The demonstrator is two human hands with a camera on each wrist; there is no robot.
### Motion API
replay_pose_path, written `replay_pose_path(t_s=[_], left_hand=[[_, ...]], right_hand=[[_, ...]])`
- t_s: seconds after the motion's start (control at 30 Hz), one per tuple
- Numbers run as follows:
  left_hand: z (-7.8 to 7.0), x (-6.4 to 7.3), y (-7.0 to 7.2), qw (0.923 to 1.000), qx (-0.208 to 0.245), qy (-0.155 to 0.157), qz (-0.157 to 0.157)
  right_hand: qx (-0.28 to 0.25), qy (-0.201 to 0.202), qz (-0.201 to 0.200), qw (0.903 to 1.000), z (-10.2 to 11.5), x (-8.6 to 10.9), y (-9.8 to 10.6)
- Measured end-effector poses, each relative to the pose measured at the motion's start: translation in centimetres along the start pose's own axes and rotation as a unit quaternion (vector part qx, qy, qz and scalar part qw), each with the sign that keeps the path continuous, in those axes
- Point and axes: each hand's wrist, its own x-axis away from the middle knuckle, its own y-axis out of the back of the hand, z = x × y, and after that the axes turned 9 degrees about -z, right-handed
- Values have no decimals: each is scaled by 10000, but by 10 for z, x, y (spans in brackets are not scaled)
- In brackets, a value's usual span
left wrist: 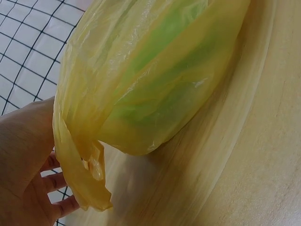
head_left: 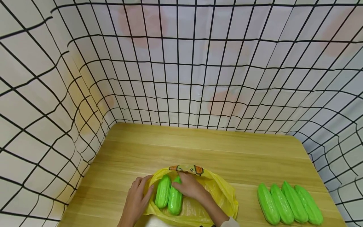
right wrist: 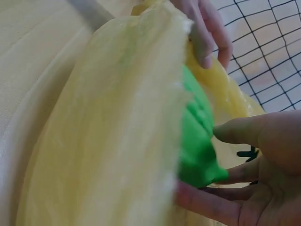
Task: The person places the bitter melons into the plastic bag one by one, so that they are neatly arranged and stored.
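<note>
The lower edge of the head view cut off the near side of the yellow plastic bag (head_left: 221, 190), and a pale patch (head_left: 156, 221) below it there could not be identified. In the left wrist view the bag veiled its contents to dim green shapes, and a hanging fold (left wrist: 77, 181) covered part of the left hand (head_left: 136, 197). In the right wrist view the bag's near wall, itself blurred, hid much of a green piece. Two green, vegetable-shaped pieces lay side by side inside the bag: the left piece (head_left: 163, 193) showed nearly whole, while the upper end of the right piece (head_left: 175, 203) was partly covered by the right hand (head_left: 188, 186). That hand reached into the bag, thumb and fingers spread about the end of the right piece; whether it gripped or merely touched could not be told. The left hand stood at the bag's left rim, fingers extended and thumb apart from them, just left of the left piece and holding neither piece. Four similar pieces (head_left: 294, 203) lay in a row on the wooden table (head_left: 198, 145), right of the bag and well apart from both hands.
</note>
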Motion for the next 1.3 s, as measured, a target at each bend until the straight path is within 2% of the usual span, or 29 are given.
replay_pose_path(t_s=[0.37,0.53,0.87,1.17,1.3], left_hand=[[-1,0,1,9999,61,87,63],[0,0,0,9999,56,85,56],[-1,0,1,9998,-9,134,123],[-1,1,0,9998,3,145,126],[-1,0,1,9998,-9,138,114]], right_hand=[[-22,267,161,9995,3,12,15],[207,385,126,9990,7,16,26],[-2,763,265,9967,24,36,64],[166,833,-240,9961,18,48,95],[229,701,-524,9959,9,54,110]])
